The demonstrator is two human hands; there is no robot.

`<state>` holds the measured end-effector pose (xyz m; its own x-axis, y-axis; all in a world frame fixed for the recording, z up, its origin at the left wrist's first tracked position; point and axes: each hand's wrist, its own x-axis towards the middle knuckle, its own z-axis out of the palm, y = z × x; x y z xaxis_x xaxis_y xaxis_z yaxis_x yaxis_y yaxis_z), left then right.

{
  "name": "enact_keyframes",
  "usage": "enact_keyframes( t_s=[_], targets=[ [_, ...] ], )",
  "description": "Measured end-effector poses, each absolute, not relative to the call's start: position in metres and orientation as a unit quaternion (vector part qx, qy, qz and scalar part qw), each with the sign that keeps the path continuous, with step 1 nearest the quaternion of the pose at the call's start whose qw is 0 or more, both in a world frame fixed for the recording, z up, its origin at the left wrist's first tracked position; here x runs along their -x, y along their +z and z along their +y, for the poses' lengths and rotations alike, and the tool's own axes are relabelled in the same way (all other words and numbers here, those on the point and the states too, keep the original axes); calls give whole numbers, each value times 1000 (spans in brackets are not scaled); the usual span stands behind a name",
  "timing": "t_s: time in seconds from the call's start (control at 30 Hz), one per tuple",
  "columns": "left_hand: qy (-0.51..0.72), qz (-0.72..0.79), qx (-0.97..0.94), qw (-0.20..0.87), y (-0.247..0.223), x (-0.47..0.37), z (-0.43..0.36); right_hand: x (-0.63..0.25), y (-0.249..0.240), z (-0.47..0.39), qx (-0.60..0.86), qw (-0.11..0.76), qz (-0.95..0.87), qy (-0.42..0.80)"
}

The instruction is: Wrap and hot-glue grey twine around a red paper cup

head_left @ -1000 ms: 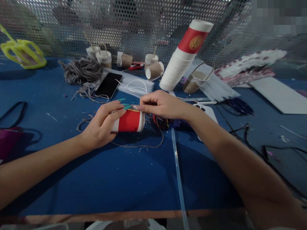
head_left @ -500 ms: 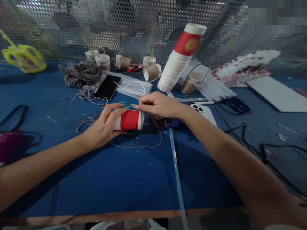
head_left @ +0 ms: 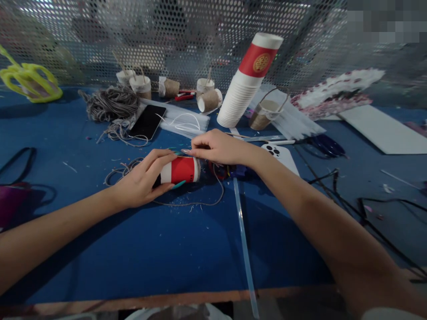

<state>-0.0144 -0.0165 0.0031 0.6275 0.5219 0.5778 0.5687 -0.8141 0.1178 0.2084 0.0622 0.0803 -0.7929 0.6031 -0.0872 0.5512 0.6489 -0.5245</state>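
A red and white paper cup [head_left: 183, 170] lies sideways, its rim toward the right. My left hand [head_left: 142, 178] wraps round its other end, thumb below and fingers above. At the rim, the fingers of my right hand [head_left: 216, 146] are pinched together on a thin grey-brown cord [head_left: 223, 189]; the exact spot between the fingertips is hidden. Some of this cord appears to run along the rim. From there it loops over the table to a loose coil [head_left: 123, 171] behind my left hand. Beneath my right wrist sits a blue glue gun [head_left: 237, 170], partly covered, with a long clear glue stick [head_left: 245, 249].
Behind my hands stand a leaning stack of paper cups [head_left: 248, 80], small cord-wrapped cups [head_left: 263, 114], a grey yarn bundle [head_left: 110, 103] and a black phone [head_left: 147, 122]. A white phone [head_left: 283, 158] lies under my right forearm. Black cables [head_left: 336, 191] cross the right side.
The cup has turned slightly in my left hand, whose thumb now shows further along its lower side. My right hand stays at the rim, its fingers slightly shifted.
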Motion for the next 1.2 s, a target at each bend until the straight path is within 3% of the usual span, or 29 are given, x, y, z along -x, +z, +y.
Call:
enact_keyframes(
  t_s=[1.2],
  targets=[
    [-335, -257, 905, 48, 1, 17, -17, -210, 82, 63, 273, 26, -929, 249]
  ],
)
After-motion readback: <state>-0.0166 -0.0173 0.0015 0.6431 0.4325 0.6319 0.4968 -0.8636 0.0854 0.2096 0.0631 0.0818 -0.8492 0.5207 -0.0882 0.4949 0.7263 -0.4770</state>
